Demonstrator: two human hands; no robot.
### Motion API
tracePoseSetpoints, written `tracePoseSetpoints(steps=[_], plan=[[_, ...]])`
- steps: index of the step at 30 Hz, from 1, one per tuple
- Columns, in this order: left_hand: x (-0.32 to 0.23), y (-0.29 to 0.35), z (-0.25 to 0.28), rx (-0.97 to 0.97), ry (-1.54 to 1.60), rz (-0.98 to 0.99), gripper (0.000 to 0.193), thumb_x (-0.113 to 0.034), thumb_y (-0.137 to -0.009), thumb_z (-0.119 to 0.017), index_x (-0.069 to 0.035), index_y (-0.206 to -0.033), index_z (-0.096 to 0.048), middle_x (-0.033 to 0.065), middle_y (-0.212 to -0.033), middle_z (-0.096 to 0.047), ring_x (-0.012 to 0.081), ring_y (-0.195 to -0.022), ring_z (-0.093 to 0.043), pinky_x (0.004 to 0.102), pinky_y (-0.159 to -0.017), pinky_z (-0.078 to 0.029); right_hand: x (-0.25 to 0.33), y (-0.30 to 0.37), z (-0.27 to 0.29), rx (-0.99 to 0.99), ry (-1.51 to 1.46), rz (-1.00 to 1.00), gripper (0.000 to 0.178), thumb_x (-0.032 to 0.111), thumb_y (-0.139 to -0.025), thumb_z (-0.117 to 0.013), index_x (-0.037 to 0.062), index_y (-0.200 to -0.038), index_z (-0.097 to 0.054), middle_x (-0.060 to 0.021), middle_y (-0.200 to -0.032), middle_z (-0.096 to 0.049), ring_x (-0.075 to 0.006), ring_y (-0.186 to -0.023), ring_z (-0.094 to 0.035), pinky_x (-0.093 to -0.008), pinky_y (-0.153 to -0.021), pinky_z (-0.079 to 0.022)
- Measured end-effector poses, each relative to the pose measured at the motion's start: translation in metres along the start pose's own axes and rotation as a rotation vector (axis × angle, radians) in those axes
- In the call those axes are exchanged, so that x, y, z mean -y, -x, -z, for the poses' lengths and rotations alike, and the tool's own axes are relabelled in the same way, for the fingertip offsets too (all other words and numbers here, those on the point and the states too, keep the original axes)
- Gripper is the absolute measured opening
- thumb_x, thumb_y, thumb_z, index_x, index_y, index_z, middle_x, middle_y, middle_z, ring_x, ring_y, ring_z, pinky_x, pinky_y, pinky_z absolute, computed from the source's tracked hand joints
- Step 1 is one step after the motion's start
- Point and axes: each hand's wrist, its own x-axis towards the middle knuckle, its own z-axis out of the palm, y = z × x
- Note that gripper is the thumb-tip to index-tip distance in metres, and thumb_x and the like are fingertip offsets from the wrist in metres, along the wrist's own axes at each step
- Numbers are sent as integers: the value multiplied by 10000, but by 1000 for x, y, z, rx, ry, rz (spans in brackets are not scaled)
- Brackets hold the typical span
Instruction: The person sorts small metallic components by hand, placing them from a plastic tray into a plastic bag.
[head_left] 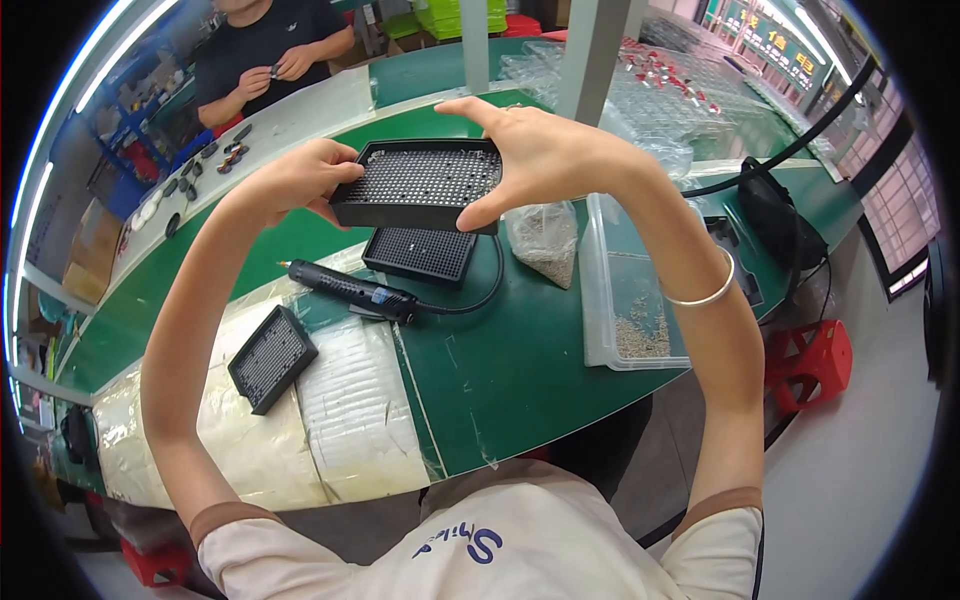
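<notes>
A shallow black tray (425, 180) with a grid of small holes is raised above the bench between my hands. Small light bits fill many of its holes. My left hand (305, 180) pinches the tray's left end between thumb and fingers. Around the right end goes my right hand (550, 155), thumb at the near corner and index finger stretched out over the far side. Just below sits a second black perforated tray (420, 255), partly covered by the raised one. A black electric screwdriver (350, 290) lies beside it, its cord curving right.
A third black tray (272, 358) rests tilted on the covered left part of the green bench (500, 380). To the right are a clear bag (543, 240) of small parts and a clear plastic bin (597, 330) with loose ones. Across the bench a person (270, 60) handles a small part.
</notes>
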Motion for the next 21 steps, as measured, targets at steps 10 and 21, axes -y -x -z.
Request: tracePoseSetpoints(steps=[10, 21], plan=[[-7, -32, -18, 97, -72, 48, 318, -209, -929, -481, 62, -1087, -532, 22, -743, -491, 109, -642, -588, 257, -572, -574, -45, 4, -16, 72, -101, -15, 1058, 418, -559, -806, 92, -1389, -236, -300, -1180, -476, -371, -1130, -476, -400, -954, -402], [-6, -45, -20, 125, -44, 15, 366, -243, -901, -509, 58, -1109, -527, 121, -901, -643, 225, -728, -672, 295, -630, -553, -69, 1, -43, 100, -191, 26, 1081, 343, -560, -822, 121, -1403, -182, -276, -1223, -437, -373, -1171, -428, -419, -985, -369]])
